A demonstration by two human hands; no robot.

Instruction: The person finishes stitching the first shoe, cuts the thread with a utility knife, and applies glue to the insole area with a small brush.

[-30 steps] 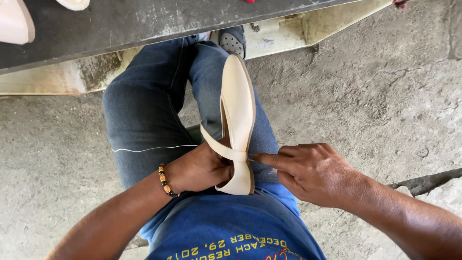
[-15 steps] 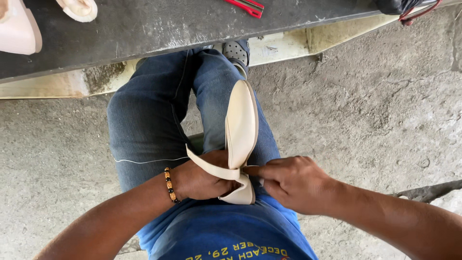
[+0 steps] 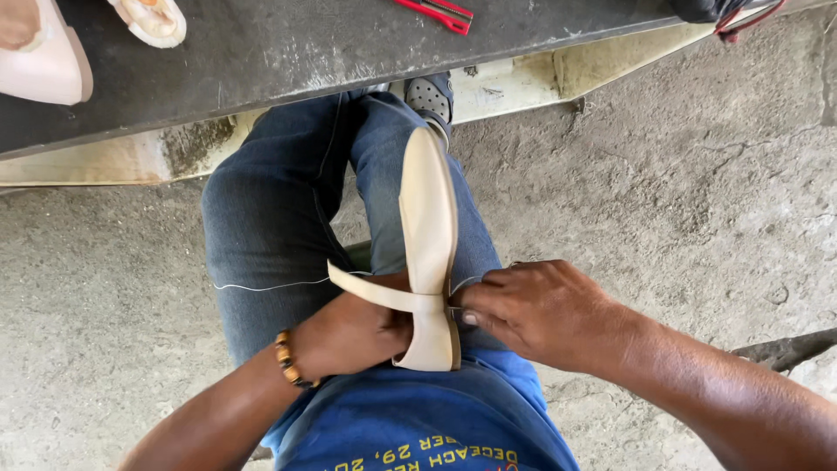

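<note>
A beige flat shoe [image 3: 428,218] lies sole-up along my right thigh, toe pointing away from me. My left hand [image 3: 349,336], with a beaded bracelet at the wrist, grips the heel end from the left, and a beige strap [image 3: 370,290] runs across it. My right hand [image 3: 540,310] pinches at the heel's right side where the strap meets the shoe; what sits between its fingertips is too small to tell. A thin pale thread [image 3: 261,286] trails left over my jeans.
A dark workbench [image 3: 349,44] spans the top, carrying a pink shoe last [image 3: 44,65], another pale shoe [image 3: 153,19] and a red-handled tool [image 3: 436,13]. Rough concrete floor [image 3: 680,174] lies on both sides of my legs. A dark stick [image 3: 785,349] lies at the right.
The view has tilted up a little, showing more of the workbench. Both hands have stayed at the shoe's heel, and the strap now stands out to the left.
</note>
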